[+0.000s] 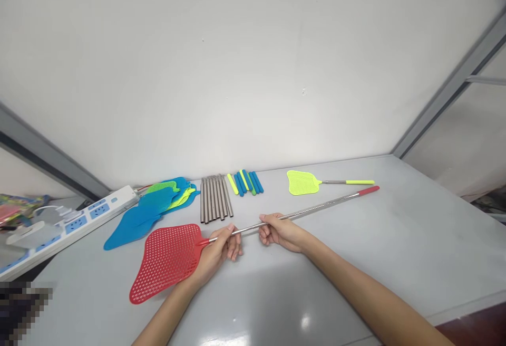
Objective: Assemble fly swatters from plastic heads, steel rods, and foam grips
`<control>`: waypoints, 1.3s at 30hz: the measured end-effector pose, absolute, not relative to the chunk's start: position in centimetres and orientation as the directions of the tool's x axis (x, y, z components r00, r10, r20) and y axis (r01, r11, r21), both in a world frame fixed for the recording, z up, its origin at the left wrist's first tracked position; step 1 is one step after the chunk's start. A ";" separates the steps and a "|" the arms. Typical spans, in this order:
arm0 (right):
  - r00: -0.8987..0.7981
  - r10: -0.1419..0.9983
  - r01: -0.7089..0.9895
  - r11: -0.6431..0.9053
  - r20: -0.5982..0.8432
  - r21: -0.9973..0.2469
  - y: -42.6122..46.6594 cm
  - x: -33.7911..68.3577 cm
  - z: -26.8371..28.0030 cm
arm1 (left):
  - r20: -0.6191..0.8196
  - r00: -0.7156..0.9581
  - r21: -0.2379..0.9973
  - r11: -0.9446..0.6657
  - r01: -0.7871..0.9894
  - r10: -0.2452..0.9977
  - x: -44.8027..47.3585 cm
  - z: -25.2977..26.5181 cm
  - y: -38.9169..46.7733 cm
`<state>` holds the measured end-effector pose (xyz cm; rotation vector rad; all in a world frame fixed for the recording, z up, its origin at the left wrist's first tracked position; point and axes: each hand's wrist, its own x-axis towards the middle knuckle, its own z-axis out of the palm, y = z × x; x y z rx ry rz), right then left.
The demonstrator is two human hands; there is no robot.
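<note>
A red fly swatter (174, 256) with a long extended metal rod slants across the front of me, its perforated head at the left and its red grip (368, 190) at the far right. Close to the head, my left hand (223, 246) pinches the rod between thumb and fingers. Further along, my right hand (280, 231) is closed on the middle of the same rod. Behind the hands lie several metal rods (215, 198) side by side. Several blue, yellow and green handle grips (247, 182) sit to the right of those rods.
Blue, green and yellow swatter heads (152, 206) are piled at the left. A yellow fly swatter (304, 182) with a short rod lies at the back right. A white power strip (114, 198) with plugs runs along the left edge of the grey table (415, 235). A wall stands behind.
</note>
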<state>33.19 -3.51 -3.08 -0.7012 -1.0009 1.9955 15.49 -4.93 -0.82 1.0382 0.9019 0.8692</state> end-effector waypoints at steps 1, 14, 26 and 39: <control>-0.541 0.833 -0.394 -0.375 -0.118 -0.839 -3.6 33.2 -3.1 | -0.188 0.379 0.951 0.264 -0.159 0.906 15.5 -0.9 -4.9; -0.535 0.845 -0.327 -0.231 -0.022 -0.916 -4.3 33.1 -3.1 | -0.155 0.584 0.986 0.162 0.040 0.797 14.6 -1.8 -5.2; -0.574 0.817 -0.138 -0.025 0.059 -0.990 -5.3 33.1 -2.1 | -0.104 0.545 0.990 0.032 0.139 0.832 15.1 -1.0 -6.3; -0.582 0.809 -0.046 0.067 0.082 -0.997 -6.5 31.7 -2.5 | -0.131 0.542 0.991 0.090 0.103 0.830 15.7 -0.4 -7.4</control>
